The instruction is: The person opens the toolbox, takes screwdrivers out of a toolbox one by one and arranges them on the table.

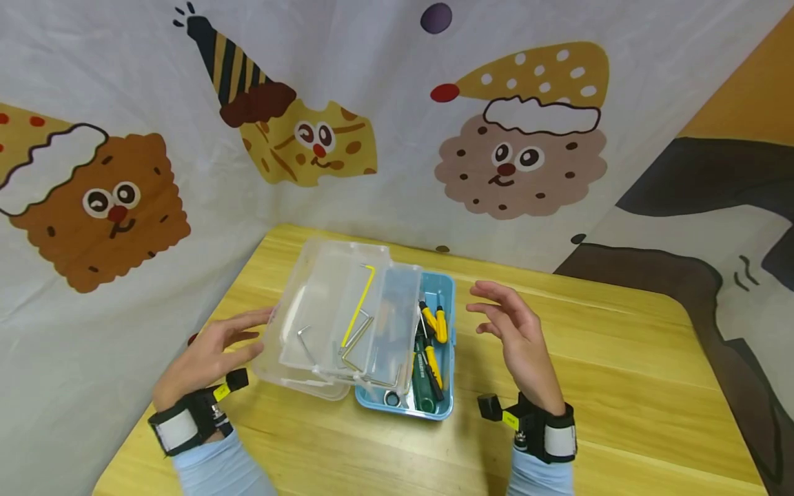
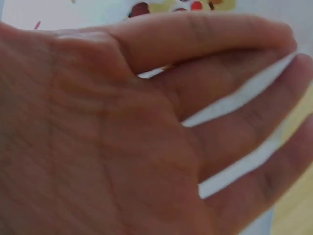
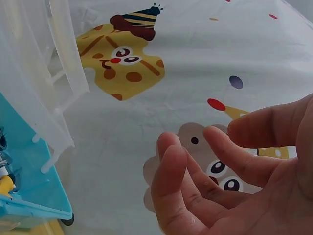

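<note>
A light-blue toolbox (image 1: 452,372) stands on the table, with a translucent lid (image 1: 310,269) tilted over its left part. Several hex keys lie within the see-through plastic, among them a yellow hex key (image 1: 359,303). Inside the blue box are yellow-and-black screwdrivers (image 1: 442,325) and a dark green handle (image 1: 424,393); the lid partly hides the contents. My left hand (image 1: 214,351) is at the lid's left edge, fingers loosely extended; whether they touch it I cannot tell. Apart from the box, to its right, my right hand (image 1: 517,334) hovers with relaxed, slightly bent fingers, holding nothing.
The yellow wooden table (image 1: 620,386) extends right and in front of the box. Behind and left of it hangs a white cloth (image 1: 397,200) printed with cartoon biscuits and cheese. A strap with a small camera sits on each wrist.
</note>
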The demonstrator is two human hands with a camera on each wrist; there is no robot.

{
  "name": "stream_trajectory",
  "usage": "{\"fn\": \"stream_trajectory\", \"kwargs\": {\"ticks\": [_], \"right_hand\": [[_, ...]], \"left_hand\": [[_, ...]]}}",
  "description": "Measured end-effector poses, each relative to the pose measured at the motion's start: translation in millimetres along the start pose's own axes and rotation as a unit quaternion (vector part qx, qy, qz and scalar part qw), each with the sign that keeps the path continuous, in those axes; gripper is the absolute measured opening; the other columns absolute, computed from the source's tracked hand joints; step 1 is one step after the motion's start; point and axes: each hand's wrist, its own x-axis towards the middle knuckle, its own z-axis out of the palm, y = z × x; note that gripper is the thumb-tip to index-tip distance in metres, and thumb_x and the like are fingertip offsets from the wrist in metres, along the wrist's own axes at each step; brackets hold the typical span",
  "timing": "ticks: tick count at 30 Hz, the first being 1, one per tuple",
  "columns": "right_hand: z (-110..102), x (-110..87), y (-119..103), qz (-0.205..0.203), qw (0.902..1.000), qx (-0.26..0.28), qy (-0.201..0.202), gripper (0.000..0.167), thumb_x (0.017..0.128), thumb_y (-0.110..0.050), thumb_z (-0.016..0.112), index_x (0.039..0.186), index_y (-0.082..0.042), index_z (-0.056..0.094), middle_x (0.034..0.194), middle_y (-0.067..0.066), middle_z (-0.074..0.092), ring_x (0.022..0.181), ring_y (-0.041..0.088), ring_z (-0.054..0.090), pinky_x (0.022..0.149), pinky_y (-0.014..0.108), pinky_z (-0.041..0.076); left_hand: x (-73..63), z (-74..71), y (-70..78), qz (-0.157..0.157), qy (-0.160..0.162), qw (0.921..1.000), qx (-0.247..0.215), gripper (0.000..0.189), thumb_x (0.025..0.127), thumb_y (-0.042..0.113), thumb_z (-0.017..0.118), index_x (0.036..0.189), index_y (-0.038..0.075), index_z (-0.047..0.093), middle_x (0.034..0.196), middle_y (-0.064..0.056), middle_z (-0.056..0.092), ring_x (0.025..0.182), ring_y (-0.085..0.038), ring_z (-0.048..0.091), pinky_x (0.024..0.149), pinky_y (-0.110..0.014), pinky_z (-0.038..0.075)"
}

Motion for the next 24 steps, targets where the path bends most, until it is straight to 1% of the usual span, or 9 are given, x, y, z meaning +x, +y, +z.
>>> {"fn": "stream_trajectory", "kwargs": {"ticks": [3,7,9,12,14,17,20,22,24], "right_hand": [[1,1.1,1,0.007,0.9999,-0.009,-0.002,0.036,0.115,-0.018,0.045,0.148,-0.012,0.056,0.142,0.004,0.061,0.118,0.017,0.068,0.086,0.027,0.059],[2,2.4,2,0.017,0.9996,-0.023,-0.003,0.036,0.115,-0.021,0.045,0.148,-0.014,0.057,0.143,0.004,0.061,0.119,0.019,0.068,0.086,0.027,0.06],[2,3.4,4,0.023,0.9992,-0.03,-0.007,0.036,0.115,-0.022,0.046,0.149,-0.015,0.056,0.143,0.004,0.06,0.12,0.021,0.068,0.087,0.028,0.06],[3,4.7,7,0.033,0.9984,-0.043,-0.019,0.036,0.115,-0.024,0.047,0.149,-0.017,0.056,0.144,0.005,0.06,0.121,0.024,0.068,0.087,0.029,0.06],[5,5.7,9,0.039,0.9976,-0.049,-0.03,0.036,0.114,-0.025,0.048,0.149,-0.018,0.055,0.145,0.007,0.059,0.121,0.024,0.068,0.087,0.029,0.06],[8,7.4,13,0.046,0.996,-0.06,-0.049,0.037,0.114,-0.024,0.049,0.15,-0.018,0.054,0.145,0.011,0.059,0.121,0.028,0.068,0.088,0.033,0.06],[12,8.3,15,0.057,0.9937,-0.073,-0.063,0.037,0.114,-0.025,0.05,0.15,-0.018,0.054,0.145,0.012,0.059,0.122,0.032,0.067,0.09,0.037,0.06],[15,8.5,16,0.065,0.9918,-0.087,-0.067,0.037,0.113,-0.024,0.051,0.15,-0.018,0.054,0.144,0.011,0.06,0.122,0.034,0.067,0.091,0.039,0.061],[18,8.3,16,0.077,0.9892,-0.106,-0.066,0.038,0.113,-0.023,0.051,0.15,-0.017,0.053,0.143,0.012,0.06,0.121,0.033,0.067,0.092,0.04,0.061]], "left_hand": [[2.6,-0.1,-7.4,-0.04,-0.024,0.9989,-0.008,0.046,0.106,0.014,0.064,0.148,-0.002,0.057,0.148,-0.024,0.061,0.125,0.008,0.058,0.097,-0.017,0.054],[7.0,0.4,-16.6,-0.083,-0.057,0.9949,-0.003,0.047,0.107,0.02,0.062,0.146,-0.006,0.058,0.145,-0.026,0.063,0.12,-0.001,0.063,0.092,-0.019,0.055],[9.3,1.4,-21.0,-0.104,-0.068,0.9922,-0.007,0.047,0.108,0.022,0.061,0.146,-0.005,0.059,0.144,-0.024,0.065,0.118,0.0,0.063,0.092,-0.02,0.054],[11.8,2.2,-27.2,-0.127,-0.08,0.9885,-0.014,0.046,0.109,0.025,0.059,0.144,-0.004,0.061,0.141,-0.022,0.067,0.114,0.005,0.062,0.092,-0.02,0.054],[12.6,2.3,-31.0,-0.133,-0.083,0.9875,-0.013,0.044,0.11,0.026,0.056,0.142,-0.003,0.063,0.138,-0.02,0.069,0.112,0.005,0.062,0.093,-0.02,0.053],[12.1,2.5,-35.3,-0.139,-0.075,0.9873,-0.017,0.045,0.111,0.03,0.055,0.144,0.0,0.062,0.14,-0.017,0.069,0.116,0.0,0.063,0.094,-0.019,0.052],[12.3,4.6,-38.2,-0.139,-0.046,0.9884,-0.042,0.048,0.111,0.032,0.055,0.151,0.004,0.056,0.148,-0.016,0.063,0.123,-0.004,0.062,0.097,-0.018,0.051],[13.8,6.5,-38.5,-0.141,-0.025,0.9874,-0.067,0.05,0.112,0.035,0.054,0.154,0.008,0.053,0.153,-0.015,0.059,0.125,-0.002,0.061,0.098,-0.018,0.051],[16.3,7.8,-39.0,-0.132,-0.014,0.9874,-0.086,0.05,0.114,0.036,0.048,0.156,0.008,0.051,0.156,-0.017,0.056,0.124,0.003,0.061,0.099,-0.018,0.052]]}}
